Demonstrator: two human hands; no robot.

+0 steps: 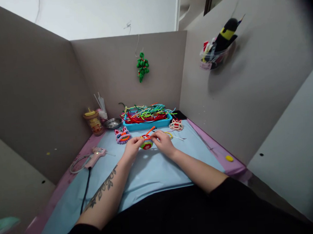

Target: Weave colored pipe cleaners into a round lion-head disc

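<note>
Between both hands, above the blue cloth [157, 170], is a small round pipe-cleaner piece [147, 146] in yellow-green and red. My left hand [132, 147] pinches its left edge with thumb and fingers. From the right, my right hand [163, 142] has its fingertips closed at the piece's upper right, by an orange pipe cleaner [150, 130] that sticks up from it. Whether those fingertips grip the orange strand or the piece's edge, I cannot tell. A purple animal-head figure [123, 136] lies just beyond my left hand, and a cream-and-red one [176, 125] beyond my right.
A blue tray [149, 125] heaped with pipe cleaners stands at the back, a metal bowl [113, 123] and lidded cup [93, 123] to its left. A pink glue gun [95, 158] with cable lies left. Partitions surround the table; a pen holder [213, 58] hangs right.
</note>
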